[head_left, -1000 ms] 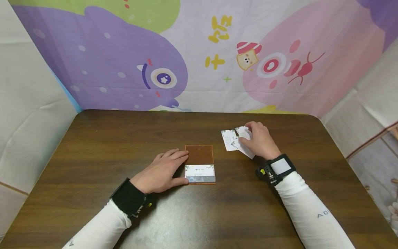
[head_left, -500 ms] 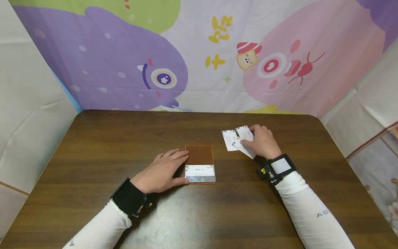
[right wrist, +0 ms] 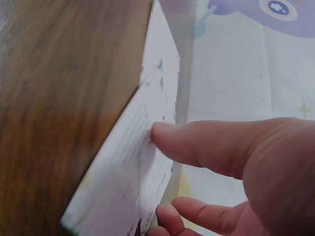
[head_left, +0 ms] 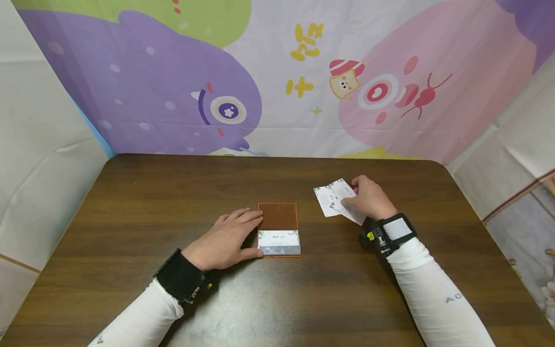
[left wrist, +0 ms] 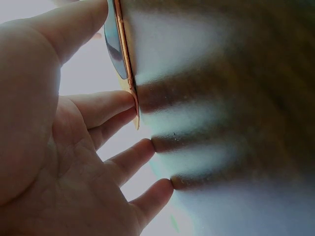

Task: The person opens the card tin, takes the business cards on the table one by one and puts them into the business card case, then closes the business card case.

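Observation:
A brown leather card holder (head_left: 278, 216) lies open on the table in the middle of the head view, with a white printed card (head_left: 278, 237) in its lower pocket. My left hand (head_left: 225, 239) rests at its left side, thumb on the lower corner and index fingertip at the upper part. In the left wrist view the fingers (left wrist: 130, 162) are spread and nearly straight. To the right, my right hand (head_left: 372, 198) holds overlapping white cards (head_left: 331, 197) with leaf prints. Its thumb (right wrist: 197, 145) presses on their face while the other fingers curl at their edge.
The brown wooden table (head_left: 173, 188) ends at a cartoon backdrop cloth (head_left: 282, 120). Pale cloth panels hang at both sides. A black strap with a camera sits on each wrist, over white sleeves (head_left: 433, 284).
My right hand has shifted slightly right and toward me. The cards have slid along with it, and the gap between them has closed. The left hand and card holder have stayed put.

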Motion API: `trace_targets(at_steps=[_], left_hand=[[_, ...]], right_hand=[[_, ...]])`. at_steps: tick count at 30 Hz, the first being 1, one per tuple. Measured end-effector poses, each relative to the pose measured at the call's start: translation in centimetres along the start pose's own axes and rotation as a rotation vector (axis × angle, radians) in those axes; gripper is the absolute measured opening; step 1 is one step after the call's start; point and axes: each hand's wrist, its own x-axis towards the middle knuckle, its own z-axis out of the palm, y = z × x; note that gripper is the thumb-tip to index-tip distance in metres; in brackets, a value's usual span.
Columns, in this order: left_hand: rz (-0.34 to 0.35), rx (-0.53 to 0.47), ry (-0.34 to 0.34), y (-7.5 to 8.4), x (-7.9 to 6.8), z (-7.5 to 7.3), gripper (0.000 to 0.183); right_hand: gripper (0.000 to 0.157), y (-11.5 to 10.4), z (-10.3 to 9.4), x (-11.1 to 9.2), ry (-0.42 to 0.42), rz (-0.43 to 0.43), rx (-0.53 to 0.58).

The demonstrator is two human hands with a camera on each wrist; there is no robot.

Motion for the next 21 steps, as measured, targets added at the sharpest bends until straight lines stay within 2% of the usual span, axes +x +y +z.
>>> trace_targets(at_steps=[7, 21], left_hand=[[0.004, 0.005, 0.003, -0.02, 0.03, 0.03, 0.086], [0.005, -0.002, 0.002, 0.04, -0.01, -0.03, 0.086]], right_hand=[[0.066, -0.09, -0.3, 0.04, -0.048, 0.014, 0.008], [0.054, 0.24, -0.15, -0.07, 0.009, -0.026, 0.065]])
